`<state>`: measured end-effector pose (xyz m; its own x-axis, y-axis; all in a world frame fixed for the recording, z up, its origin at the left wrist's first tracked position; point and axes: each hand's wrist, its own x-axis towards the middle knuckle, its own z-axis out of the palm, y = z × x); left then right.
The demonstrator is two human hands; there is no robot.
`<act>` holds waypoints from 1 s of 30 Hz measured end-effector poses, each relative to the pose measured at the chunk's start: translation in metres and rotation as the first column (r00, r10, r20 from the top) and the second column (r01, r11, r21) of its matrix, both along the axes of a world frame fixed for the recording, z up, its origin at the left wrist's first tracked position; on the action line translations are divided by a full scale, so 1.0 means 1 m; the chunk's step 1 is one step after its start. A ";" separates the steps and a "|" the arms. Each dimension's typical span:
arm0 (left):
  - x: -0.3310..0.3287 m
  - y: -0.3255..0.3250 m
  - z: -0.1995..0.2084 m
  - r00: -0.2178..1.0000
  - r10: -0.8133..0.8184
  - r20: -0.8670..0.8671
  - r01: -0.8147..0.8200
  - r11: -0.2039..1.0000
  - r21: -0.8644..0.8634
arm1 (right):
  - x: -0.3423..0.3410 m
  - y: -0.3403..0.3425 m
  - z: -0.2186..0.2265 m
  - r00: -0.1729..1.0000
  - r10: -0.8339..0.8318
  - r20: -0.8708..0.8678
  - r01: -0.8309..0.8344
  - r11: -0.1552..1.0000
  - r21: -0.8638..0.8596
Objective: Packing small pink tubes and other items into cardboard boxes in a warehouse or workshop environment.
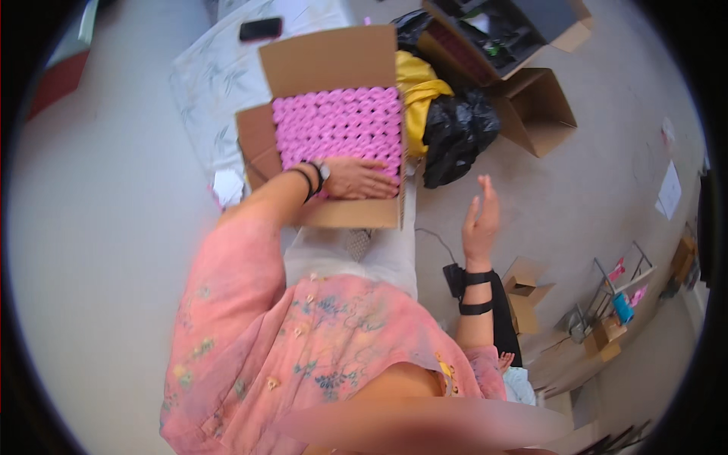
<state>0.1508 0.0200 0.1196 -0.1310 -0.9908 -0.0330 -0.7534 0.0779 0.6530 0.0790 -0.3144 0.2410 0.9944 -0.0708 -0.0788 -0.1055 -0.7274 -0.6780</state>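
Observation:
My left hand point(362, 178) lies flat, fingers stretched out, on the near rows of small pink round pieces point(337, 125). The pieces are packed tightly in an open cardboard box point(326, 62); their exact kind I cannot make out. Its far flap stands up and the near flap point(345, 214) spreads below my hand. A watch and dark bands circle my left wrist. To the right of the box, my right hand point(481, 220) is raised in the air with fingers straight, holding nothing. Two black straps with a small black device point(453, 280) are around that wrist.
The box rests on a white patterned cloth point(201, 91), with a phone point(260, 29) at the far end. Yellow cloth point(417, 91), a black plastic bag point(459, 136) and an open carton point(535, 114) lie to the right. Another carton point(525, 299) and a small rack point(626, 280) stand on the floor.

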 end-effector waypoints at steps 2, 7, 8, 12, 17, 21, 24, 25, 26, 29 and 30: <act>-0.002 0.007 0.003 0.987 -0.020 0.157 0.021 1.000 -0.002 | -0.003 0.002 -0.010 1.000 -0.020 -0.016 0.021 1.000 0.023; 0.008 0.001 0.014 0.971 -0.038 0.235 0.045 0.999 -0.023 | -0.006 0.008 -0.018 0.994 -0.056 -0.090 0.065 0.992 0.105; 0.010 -0.001 0.015 0.974 -0.044 0.221 0.049 0.999 -0.016 | -0.006 0.007 -0.019 0.994 -0.056 -0.098 0.067 0.991 0.120; 0.009 -0.002 0.011 0.982 -0.042 0.185 0.047 0.999 -0.019 | -0.006 0.004 -0.021 0.996 -0.059 -0.068 0.068 0.988 0.141; 0.003 -0.002 0.014 0.995 -0.019 0.102 0.016 0.999 0.031 | -0.018 -0.006 -0.026 1.000 -0.020 -0.022 0.024 0.983 0.183; 0.009 -0.007 0.035 0.998 -0.004 0.066 -0.003 0.994 0.113 | -0.035 -0.019 -0.028 1.000 -0.001 -0.001 0.001 0.981 0.194; 0.016 0.007 0.035 0.982 0.043 0.185 -0.072 0.985 0.156 | -0.044 -0.027 -0.037 1.000 0.025 -0.011 -0.022 0.978 0.207; 0.020 0.007 0.039 0.980 0.033 0.195 -0.093 0.947 0.307 | -0.047 -0.030 -0.044 0.999 -0.003 -0.037 0.011 0.972 0.236; 0.021 0.009 0.040 0.979 0.024 0.201 -0.115 0.885 0.452 | -0.051 -0.032 -0.053 0.998 -0.027 -0.065 0.044 0.963 0.265; 0.030 -0.003 0.037 0.969 -0.046 0.242 -0.081 0.867 0.491 | -0.054 -0.055 -0.080 0.988 -0.143 -0.051 0.151 0.961 0.230; 0.032 -0.006 0.045 0.971 -0.105 0.214 -0.051 0.787 0.615 | -0.048 -0.061 -0.093 0.989 -0.143 -0.050 0.151 0.959 0.239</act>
